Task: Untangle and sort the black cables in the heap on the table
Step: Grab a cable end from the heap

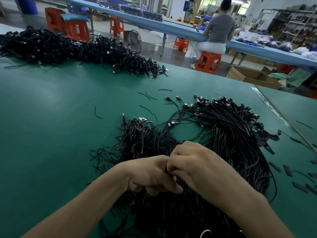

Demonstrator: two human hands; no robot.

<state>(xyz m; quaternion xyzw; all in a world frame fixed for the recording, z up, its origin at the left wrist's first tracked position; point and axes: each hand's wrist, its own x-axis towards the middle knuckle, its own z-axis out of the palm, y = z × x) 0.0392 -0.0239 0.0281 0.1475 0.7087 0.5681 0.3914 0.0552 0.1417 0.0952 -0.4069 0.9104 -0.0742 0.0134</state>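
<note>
Table: green top, fills most of the view; carries all the cable work.
Bench: long, blue-topped, across the aisle behind the table.
Far heap: black cables in a long tangled ridge along the table's far left edge, well apart from the hands.
Near heap: black cables at front right. The strands run roughly side by side in a curve, with plug ends gathered at the far side. The near end spreads under both hands to the bottom of the view.
Seated person: back to camera at the bench, on an orange stool.
Box: open cardboard, on the floor beyond the table's far right edge.
Small bundle: looped, knotted black cables just left of the near heap, joined to it by a few loose loops.
Left hand: over the near heap, back up, fingers curled under. It meets the right hand at the fingertips and pinches the strands.
Right hand: back up, fingers bent down and in against the left hand, gripping the same strands. How many strands they hold cannot be told.
Flat black pieces: short strips scattered on the table right of the near heap.
Offcuts: thin black bits lying loose between the two heaps.
</note>
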